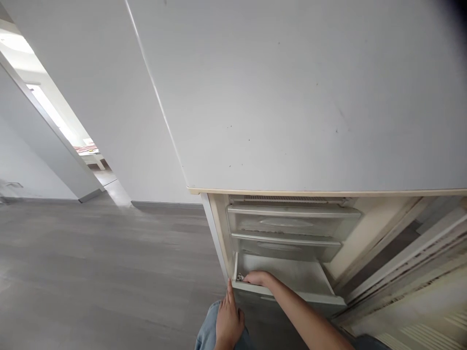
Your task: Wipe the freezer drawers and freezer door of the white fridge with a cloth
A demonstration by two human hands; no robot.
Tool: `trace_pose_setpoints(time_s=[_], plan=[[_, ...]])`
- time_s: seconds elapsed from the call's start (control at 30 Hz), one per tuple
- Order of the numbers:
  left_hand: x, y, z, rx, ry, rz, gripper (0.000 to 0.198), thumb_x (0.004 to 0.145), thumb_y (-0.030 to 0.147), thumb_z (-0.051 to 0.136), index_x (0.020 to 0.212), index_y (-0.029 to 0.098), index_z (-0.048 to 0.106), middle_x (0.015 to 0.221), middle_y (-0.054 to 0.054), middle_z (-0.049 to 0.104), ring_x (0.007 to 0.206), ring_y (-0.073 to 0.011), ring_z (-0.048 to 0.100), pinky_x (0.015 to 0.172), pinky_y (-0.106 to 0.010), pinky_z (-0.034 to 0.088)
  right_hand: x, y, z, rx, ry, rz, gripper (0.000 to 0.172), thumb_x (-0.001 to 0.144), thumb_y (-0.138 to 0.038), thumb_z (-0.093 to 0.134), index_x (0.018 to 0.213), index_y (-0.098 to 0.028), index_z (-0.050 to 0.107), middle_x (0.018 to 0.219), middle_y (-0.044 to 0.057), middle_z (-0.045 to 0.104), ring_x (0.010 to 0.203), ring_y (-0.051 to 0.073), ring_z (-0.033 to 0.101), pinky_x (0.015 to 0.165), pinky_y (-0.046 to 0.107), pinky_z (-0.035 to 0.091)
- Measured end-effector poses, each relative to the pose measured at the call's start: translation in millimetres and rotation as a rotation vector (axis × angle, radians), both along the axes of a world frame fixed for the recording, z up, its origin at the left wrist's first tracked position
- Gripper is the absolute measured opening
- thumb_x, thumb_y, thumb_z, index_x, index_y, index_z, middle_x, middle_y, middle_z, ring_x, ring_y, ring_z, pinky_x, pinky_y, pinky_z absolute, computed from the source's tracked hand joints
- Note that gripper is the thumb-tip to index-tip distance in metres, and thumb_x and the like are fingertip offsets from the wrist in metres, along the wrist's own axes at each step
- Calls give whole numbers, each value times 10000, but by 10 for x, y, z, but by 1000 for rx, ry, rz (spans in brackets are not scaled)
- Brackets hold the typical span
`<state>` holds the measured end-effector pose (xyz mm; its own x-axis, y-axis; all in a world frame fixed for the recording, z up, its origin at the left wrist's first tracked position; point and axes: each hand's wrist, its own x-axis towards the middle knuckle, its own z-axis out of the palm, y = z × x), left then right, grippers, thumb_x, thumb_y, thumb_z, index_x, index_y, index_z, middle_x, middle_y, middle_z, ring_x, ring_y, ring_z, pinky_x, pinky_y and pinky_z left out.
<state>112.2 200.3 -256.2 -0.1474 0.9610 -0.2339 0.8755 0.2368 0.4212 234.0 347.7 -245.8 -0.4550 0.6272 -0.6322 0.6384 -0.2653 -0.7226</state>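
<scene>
A white upper panel (321, 97) is looming nearest. In front of a denim-clad knee (206, 324), the left hand (229, 318) is pointing its fingers, nearly together, at the front left corner of the pulled-out drawer (323, 298). There, a small whitish item (240, 277) is lying, probably light, its exposed top offering a hold. The right hand (257, 278) is bending inside beside it; whether its fingers are pinching it, I cannot tell.

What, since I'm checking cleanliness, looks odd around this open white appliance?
Dark, patchy streaks along the pale, ribbed door at lower right resemble grime against its lighter surface; scattered dark specks mar the smooth white panel.
</scene>
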Motion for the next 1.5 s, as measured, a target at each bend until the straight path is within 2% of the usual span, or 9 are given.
trace_pose_setpoints(time_s=[0.23,0.5,0.57,0.73,0.8,0.87,1.0,1.27,1.5], plan=[[-3,2,5,2,5,-4,898,758,161,370,1516,54,-99,1621,-98,311,1430,-171,382,1146,-258,296,237,-21,86,-165,133,-137,299,862,-272,390,717,-153,624,709,44,634,674,165,592,677,257,456],[-14,5,6,-18,17,-4,901,761,157,370,1515,74,-116,1624,-83,303,1430,-181,385,1152,-279,305,274,-25,238,302,108,-426,337,922,-334,283,814,-175,560,911,106,662,944,233,597,807,284,418],[-10,3,-6,-14,12,5,904,759,156,376,1517,77,-111,1625,-85,299,1438,-180,375,1164,-287,293,213,-156,269,452,108,-378,330,925,-373,322,784,-191,558,890,99,659,946,243,595,847,299,404],[-15,-7,-40,-23,17,3,830,776,181,389,1540,107,75,1640,-82,249,1453,-212,359,1189,-331,282,41,-634,231,887,15,76,287,907,-311,385,919,-182,642,1013,110,677,1004,259,606,902,355,418],[-23,-5,-46,-19,25,1,784,772,187,407,1527,137,203,1629,-67,289,1452,-216,361,1198,-334,274,14,-759,193,911,-36,147,352,830,-223,469,1137,-173,633,1125,109,681,1076,267,600,960,385,416],[-29,1,-47,-18,38,-14,735,771,190,413,1495,129,307,1600,-82,359,1438,-226,383,1196,-337,283,28,-816,159,911,-46,206,637,740,-134,510,1374,-196,514,1340,93,605,1238,261,531,1065,403,368],[-28,13,-46,-19,58,-41,646,776,191,397,1415,110,449,1513,-119,490,1411,-243,421,1188,-346,299,145,-819,101,919,-43,328,790,738,-73,452,1494,-291,384,1572,-5,333,1438,234,314,1185,433,253],[-35,3,-50,7,0,9,901,767,181,411,1521,50,-64,1606,-114,339,1407,-189,417,1155,-280,309,450,-873,-95,967,-159,289,947,624,10,409,1504,-334,351,1577,-37,299,1439,231,316,1180,468,284],[-42,16,-90,22,23,7,903,745,147,394,1519,30,-57,1573,-102,408,1392,-186,433,1141,-250,299,856,-972,-385,1133,-227,222,1027,601,35,397,1513,-418,263,1587,-84,232,1451,228,291,1163,461,315]])
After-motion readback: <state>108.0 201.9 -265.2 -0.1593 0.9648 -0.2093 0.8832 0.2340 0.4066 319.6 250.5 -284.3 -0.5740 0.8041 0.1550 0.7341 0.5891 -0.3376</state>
